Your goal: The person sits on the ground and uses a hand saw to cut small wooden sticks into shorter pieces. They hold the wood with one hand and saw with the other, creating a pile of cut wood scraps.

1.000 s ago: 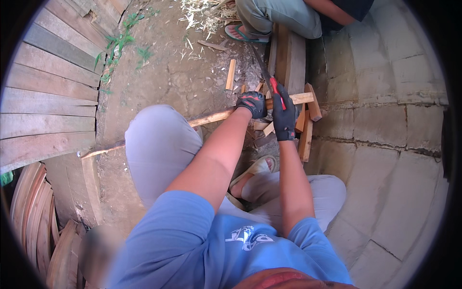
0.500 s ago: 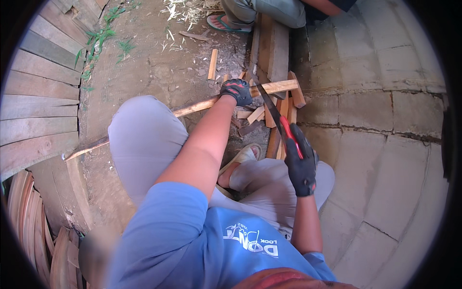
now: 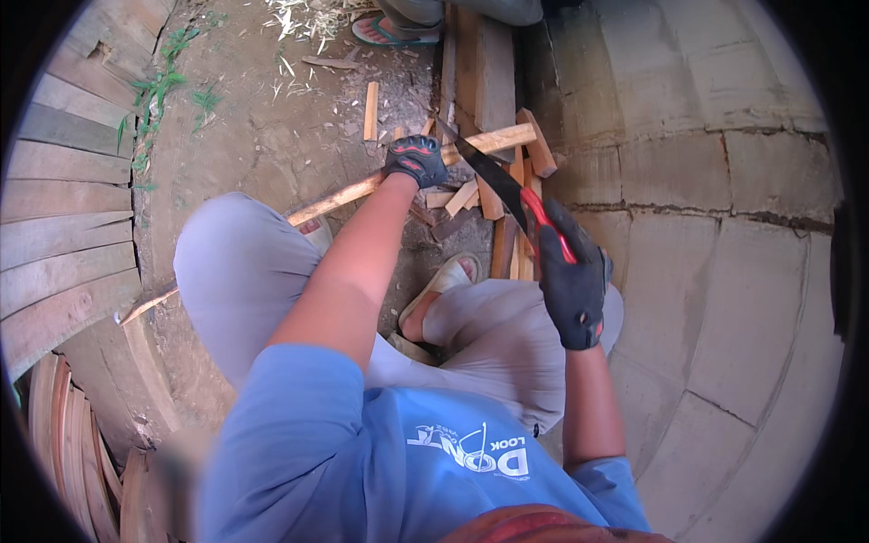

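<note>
My left hand [image 3: 416, 161], in a black glove with red trim, is closed around a long wooden strip [image 3: 344, 194] and presses it near its right end. That end rests over a wooden beam, and the rest slants down left past my knee. In my right hand [image 3: 576, 281], also gloved in black, is a handsaw with a red and black handle [image 3: 540, 213]. Its dark blade [image 3: 493, 174] lies across the strip just right of my left hand, tip pointing up and left. Whether the teeth have cut into the wood is too small to tell.
A thick beam [image 3: 482, 72] runs away from me, with wood offcuts [image 3: 462, 196] around its near end. Another person's sandalled foot [image 3: 398, 33] is beside it. A block wall [image 3: 674, 172] stands right, planks [image 3: 72, 217] left, and shavings [image 3: 308, 23] lie on the ground.
The whole scene has shifted up and left in the view. My right hand has moved a little to the right relative to the strip, and the saw lies flatter. My left hand keeps its grip.
</note>
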### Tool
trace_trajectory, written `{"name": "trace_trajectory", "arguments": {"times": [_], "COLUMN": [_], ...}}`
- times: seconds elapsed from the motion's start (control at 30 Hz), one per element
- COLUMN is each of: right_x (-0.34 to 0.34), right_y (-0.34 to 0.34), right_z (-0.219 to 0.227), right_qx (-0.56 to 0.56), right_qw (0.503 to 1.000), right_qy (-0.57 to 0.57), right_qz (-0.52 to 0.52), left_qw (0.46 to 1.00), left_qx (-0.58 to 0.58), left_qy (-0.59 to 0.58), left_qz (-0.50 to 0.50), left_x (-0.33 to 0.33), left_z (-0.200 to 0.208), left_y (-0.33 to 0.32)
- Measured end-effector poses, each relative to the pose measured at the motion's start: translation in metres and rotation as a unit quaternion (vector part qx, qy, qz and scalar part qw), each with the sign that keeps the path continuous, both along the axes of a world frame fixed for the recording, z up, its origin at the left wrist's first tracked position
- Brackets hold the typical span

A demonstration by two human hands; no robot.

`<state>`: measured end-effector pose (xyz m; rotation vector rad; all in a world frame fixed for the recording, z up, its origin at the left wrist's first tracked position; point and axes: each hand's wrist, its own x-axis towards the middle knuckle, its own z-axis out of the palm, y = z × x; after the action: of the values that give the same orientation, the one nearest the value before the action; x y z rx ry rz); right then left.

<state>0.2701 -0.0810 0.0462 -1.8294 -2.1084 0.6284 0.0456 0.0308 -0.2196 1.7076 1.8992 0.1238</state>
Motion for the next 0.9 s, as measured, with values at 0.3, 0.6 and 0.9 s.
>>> {"name": "trace_trajectory", "arguments": {"times": [0.3,0.6,0.9], "right_x": [-0.035,-0.069,-0.088], "right_y": [0.047,0.079,0.114], "right_z": [-0.062,-0.118,-0.168], "right_qx": [0.064,0.054,0.061], "right_qw": [0.995,0.997,0.996], "right_qy": [0.048,0.039,0.049], "right_qz": [0.057,0.040,0.034], "left_qw": [1.000,1.000,1.000], "left_qx": [-0.016,-0.003,0.006], "left_qy": [0.006,0.012,-0.012], "left_qz": [0.005,0.001,0.005], "left_x": [0.006,0.004,0.008], "left_z": [0.008,0.014,0.008], "left_y": [0.002,-0.008,-0.006]}}
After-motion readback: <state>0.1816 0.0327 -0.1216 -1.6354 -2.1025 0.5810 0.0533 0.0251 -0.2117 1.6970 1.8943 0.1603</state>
